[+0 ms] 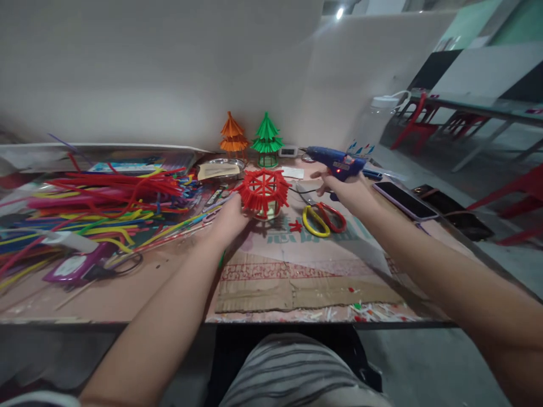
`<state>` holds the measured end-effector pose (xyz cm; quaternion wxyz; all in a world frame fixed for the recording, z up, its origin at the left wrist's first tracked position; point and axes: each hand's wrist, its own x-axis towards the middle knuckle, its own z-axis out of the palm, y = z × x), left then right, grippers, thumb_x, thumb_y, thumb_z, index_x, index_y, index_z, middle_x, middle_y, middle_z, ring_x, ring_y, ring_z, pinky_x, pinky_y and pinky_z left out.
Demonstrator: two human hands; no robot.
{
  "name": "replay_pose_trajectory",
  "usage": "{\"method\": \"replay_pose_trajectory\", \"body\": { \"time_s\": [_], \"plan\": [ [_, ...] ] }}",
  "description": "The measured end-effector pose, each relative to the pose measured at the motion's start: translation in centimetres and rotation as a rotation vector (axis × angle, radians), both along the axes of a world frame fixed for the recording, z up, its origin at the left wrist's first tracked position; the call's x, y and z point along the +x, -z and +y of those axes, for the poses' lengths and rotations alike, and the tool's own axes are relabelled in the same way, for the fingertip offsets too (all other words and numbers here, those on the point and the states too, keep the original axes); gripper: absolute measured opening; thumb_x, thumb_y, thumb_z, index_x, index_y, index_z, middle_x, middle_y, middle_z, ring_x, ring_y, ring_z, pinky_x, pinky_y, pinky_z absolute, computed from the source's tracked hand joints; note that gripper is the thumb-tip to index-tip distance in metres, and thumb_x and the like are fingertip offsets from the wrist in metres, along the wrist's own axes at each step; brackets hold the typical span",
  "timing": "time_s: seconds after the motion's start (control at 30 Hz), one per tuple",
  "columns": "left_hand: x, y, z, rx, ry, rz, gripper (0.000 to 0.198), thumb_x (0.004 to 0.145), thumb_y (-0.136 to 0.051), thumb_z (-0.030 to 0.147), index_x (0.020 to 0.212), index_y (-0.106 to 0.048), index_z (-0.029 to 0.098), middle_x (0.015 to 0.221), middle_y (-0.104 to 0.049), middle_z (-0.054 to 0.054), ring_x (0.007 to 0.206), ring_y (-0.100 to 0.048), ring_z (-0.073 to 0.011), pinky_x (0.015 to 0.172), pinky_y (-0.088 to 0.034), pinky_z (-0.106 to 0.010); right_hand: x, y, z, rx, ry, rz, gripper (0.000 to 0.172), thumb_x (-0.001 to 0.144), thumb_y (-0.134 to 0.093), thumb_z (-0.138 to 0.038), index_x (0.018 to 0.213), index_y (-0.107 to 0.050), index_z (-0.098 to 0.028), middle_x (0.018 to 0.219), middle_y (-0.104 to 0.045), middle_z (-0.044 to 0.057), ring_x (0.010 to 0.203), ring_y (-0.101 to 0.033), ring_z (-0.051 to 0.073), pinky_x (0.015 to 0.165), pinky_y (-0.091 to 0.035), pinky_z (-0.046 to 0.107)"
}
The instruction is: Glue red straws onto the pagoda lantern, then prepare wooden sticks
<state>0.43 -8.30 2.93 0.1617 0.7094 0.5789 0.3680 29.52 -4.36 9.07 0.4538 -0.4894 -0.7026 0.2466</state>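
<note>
Centrally, above the table [127,294], the left hand [229,217] cups a red straw pavilion [263,192] by its near side, while the right hand [345,189] is wrapped around a blue glue gun [335,161], its red lamp lit. Likely hazards are the hot tip scorching the left hand or melting the pavilion. Farther back, a metal dish [229,164] holds tan paper; the contents of the clear jug [377,121] at far right are unreadable.

Dim, soft indoor light; a bright ceiling lamp [340,12] glares at far right. Edges bend and blur, especially the near forearms.
</note>
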Motion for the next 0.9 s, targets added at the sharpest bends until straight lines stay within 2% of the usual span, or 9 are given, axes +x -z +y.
{"method": "replay_pose_trajectory", "body": {
  "time_s": [0.1,0.17,0.3,0.4,0.47,0.57,0.67,0.8,0.9],
  "plan": [
    [0.4,-0.2,0.0,-0.003,0.006,0.037,0.036,0.081,-0.068,0.021,0.117,-0.066,0.019,0.122,-0.073,-0.011,0.118,-0.066,-0.0327,0.104,-0.052,-0.046,-0.7,-1.1,-3.7,0.094,-0.144,0.017,0.025,0.091,-0.061,-0.040,0.108,-0.068,-0.023,0.097,-0.077,0.006,0.073,-0.074,0.019,0.071,-0.059,0.033],
    [0.5,-0.2,0.1,-0.011,-0.010,0.057,0.037,0.081,-0.067,0.020,0.118,-0.066,0.018,0.123,-0.072,-0.013,0.118,-0.066,-0.0334,0.104,-0.052,-0.046,-1.1,-0.7,-5.4,0.115,-0.185,0.020,0.025,0.091,-0.062,-0.042,0.107,-0.068,-0.023,0.097,-0.077,0.006,0.077,-0.074,0.021,0.073,-0.060,0.036],
    [0.5,-0.2,0.1,-0.037,-0.063,0.085,0.034,0.082,-0.069,0.028,0.114,-0.066,0.017,0.117,-0.073,-0.015,0.112,-0.068,-0.0369,0.098,-0.054,-0.049,-2.0,2.1,-7.0,0.131,-0.143,-0.057,0.019,0.087,-0.070,-0.041,0.100,-0.072,-0.026,0.095,-0.077,0.004,0.079,-0.074,0.024,0.071,-0.062,0.038],
    [0.5,-0.5,0.0,-0.060,-0.113,0.103,0.029,0.080,-0.072,0.029,0.106,-0.067,0.018,0.112,-0.074,-0.015,0.107,-0.069,-0.0382,0.093,-0.055,-0.049,-2.4,4.4,-7.3,0.168,-0.134,-0.032,0.014,0.086,-0.070,-0.041,0.089,-0.069,-0.027,0.081,-0.074,0.001,0.070,-0.071,0.022,0.061,-0.060,0.037],
    [0.5,-0.7,0.0,-0.069,-0.131,0.111,0.027,0.079,-0.072,0.027,0.103,-0.067,0.019,0.110,-0.075,-0.014,0.104,-0.070,-0.0367,0.089,-0.056,-0.046,-2.4,5.5,-7.2,0.178,-0.173,-0.012,0.018,0.084,-0.072,-0.045,0.084,-0.067,-0.027,0.077,-0.073,0.001,0.067,-0.070,0.021,0.058,-0.060,0.036],
    [0.5,-0.8,-0.1,-0.071,-0.144,0.117,0.025,0.080,-0.070,0.028,0.103,-0.067,0.018,0.109,-0.075,-0.012,0.101,-0.071,-0.0344,0.087,-0.056,-0.043,-2.4,6.7,-7.0,0.121,-0.216,0.058,0.025,0.085,-0.072,-0.051,0.091,-0.067,-0.027,0.082,-0.075,0.002,0.070,-0.072,0.023,0.062,-0.063,0.038],
    [0.4,-0.8,-0.1,-0.074,-0.155,0.119,0.026,0.081,-0.070,0.029,0.104,-0.066,0.019,0.111,-0.075,-0.012,0.102,-0.070,-0.0335,0.086,-0.055,-0.040,-2.5,6.9,-6.9,0.058,-0.210,0.119,0.026,0.086,-0.071,-0.051,0.094,-0.066,-0.027,0.085,-0.076,0.003,0.072,-0.073,0.025,0.063,-0.064,0.042],
    [0.4,-0.8,-0.1,-0.078,-0.145,0.118,0.027,0.082,-0.071,0.029,0.106,-0.065,0.020,0.115,-0.075,-0.011,0.106,-0.070,-0.0334,0.087,-0.055,-0.039,-2.6,6.0,-7.0,0.045,-0.238,0.062,0.019,0.090,-0.069,-0.044,0.085,-0.063,-0.027,0.080,-0.073,0.002,0.073,-0.073,0.025,0.066,-0.064,0.044],
    [0.5,-1.1,-0.1,-0.090,-0.150,0.123,0.025,0.082,-0.071,0.028,0.105,-0.066,0.020,0.114,-0.075,-0.012,0.105,-0.069,-0.0344,0.087,-0.054,-0.041,-2.6,5.5,-7.0,0.061,-0.240,0.056,0.016,0.090,-0.069,-0.041,0.086,-0.062,-0.027,0.076,-0.071,0.001,0.067,-0.070,0.023,0.061,-0.061,0.040]
  ]
}}
